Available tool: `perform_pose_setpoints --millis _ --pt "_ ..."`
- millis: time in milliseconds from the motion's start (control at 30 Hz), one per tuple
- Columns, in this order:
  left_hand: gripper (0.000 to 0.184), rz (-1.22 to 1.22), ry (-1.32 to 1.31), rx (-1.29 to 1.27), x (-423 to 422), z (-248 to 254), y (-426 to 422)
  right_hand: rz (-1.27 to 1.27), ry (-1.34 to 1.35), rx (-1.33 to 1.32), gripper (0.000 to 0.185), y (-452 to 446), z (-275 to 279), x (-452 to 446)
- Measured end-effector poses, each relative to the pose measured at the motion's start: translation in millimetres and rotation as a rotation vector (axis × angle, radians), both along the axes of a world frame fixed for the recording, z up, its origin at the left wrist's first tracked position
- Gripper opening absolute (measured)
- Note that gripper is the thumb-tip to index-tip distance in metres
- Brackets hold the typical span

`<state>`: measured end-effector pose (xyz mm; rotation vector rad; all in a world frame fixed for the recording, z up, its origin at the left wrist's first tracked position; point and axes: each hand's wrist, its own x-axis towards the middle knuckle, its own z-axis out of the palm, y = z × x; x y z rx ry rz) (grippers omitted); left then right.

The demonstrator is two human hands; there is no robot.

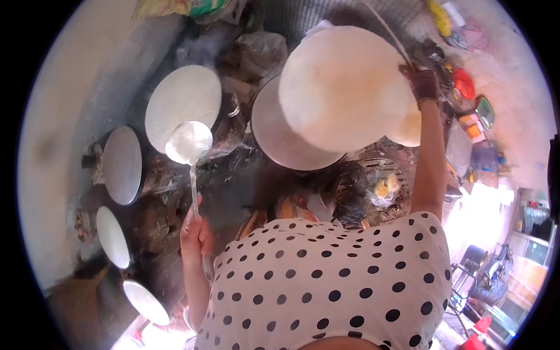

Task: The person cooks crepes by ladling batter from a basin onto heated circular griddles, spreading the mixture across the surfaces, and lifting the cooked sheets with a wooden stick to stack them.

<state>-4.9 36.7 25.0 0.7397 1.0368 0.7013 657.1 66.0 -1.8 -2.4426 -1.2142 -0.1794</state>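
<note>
My left fingers (205, 234) are closed around a ladle (189, 143); its bowl is over the edge of a pale plate (184, 96). My right fingers (417, 77) are at a large disc's (344, 87) edge, beside a stick (388, 29); what they grip, I cannot tell. The disc partly covers a grey pan (277, 131).

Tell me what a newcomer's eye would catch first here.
Probably the large pale disc, right of upper centre, its edge by the right hand. Next, the ladle in the left hand, its whitish bowl overlapping a pale round plate at upper left.
</note>
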Motion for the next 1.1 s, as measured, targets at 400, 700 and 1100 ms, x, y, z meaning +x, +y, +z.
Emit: perform_pose_setpoints --millis 400,700,1100 --pt "0.041 0.023 -0.318 -0.395 45 -45 24 0.495 -0.244 0.16 0.014 -59 110 -121" --pt "0.04 0.161 -0.361 -0.326 15 -53 3 0.329 0.123 -0.349 0.038 11 160 -85" --pt "0.041 0.376 -0.687 -0.553 -9 -41 -46 0.384 0.176 -0.092 0.044 132 -145 -113"
